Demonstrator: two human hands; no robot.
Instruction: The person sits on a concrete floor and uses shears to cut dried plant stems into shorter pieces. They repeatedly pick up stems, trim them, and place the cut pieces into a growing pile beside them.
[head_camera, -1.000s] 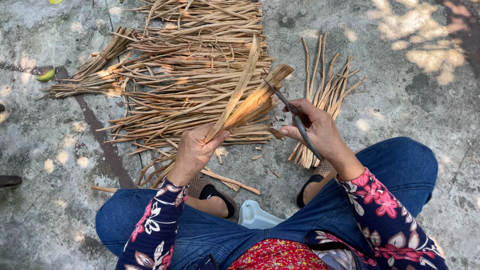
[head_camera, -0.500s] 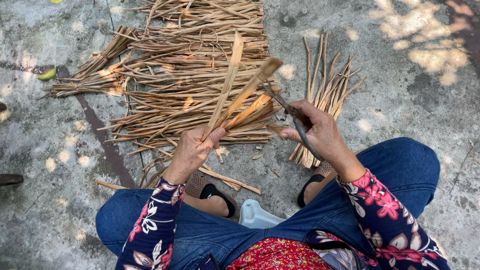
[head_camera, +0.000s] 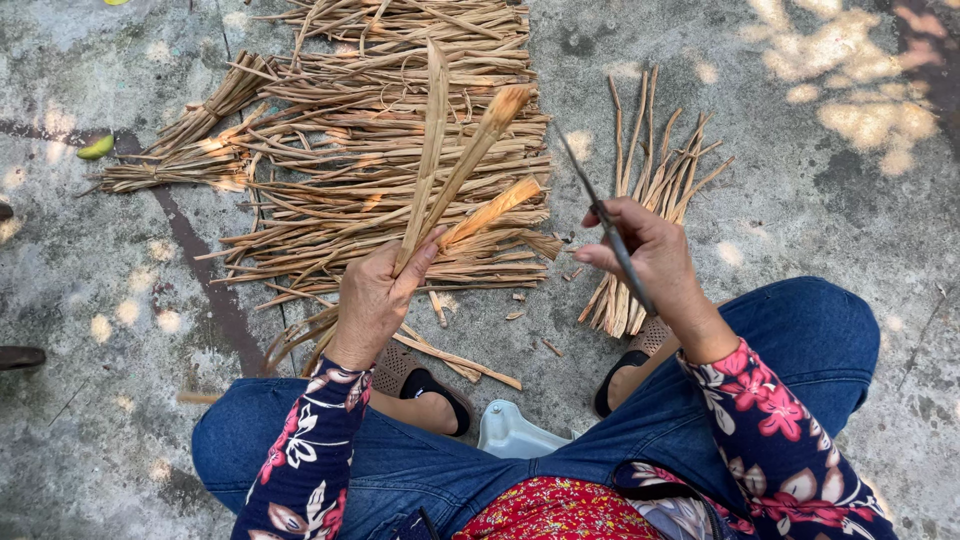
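My left hand (head_camera: 375, 300) grips a dried bamboo stalk (head_camera: 455, 165) split into three fanned strips that point up and away from me. My right hand (head_camera: 650, 255) holds a long thin knife (head_camera: 598, 215), blade pointing away, a short gap to the right of the strips. Both hands hover over my knees. Under the strips lies a big heap of dry split strips (head_camera: 380, 130) on the concrete.
A smaller bunch of sticks (head_camera: 650, 190) lies right of the heap, beyond my right foot. A tied bundle (head_camera: 190, 140) and a green leaf (head_camera: 96, 147) sit at the left. A pale plastic stool edge (head_camera: 515, 432) shows between my legs. Loose chips scatter near my sandals.
The knife has come out of the stalk and moved right. The stalk's strips have spread apart and swung more upright in my left hand.
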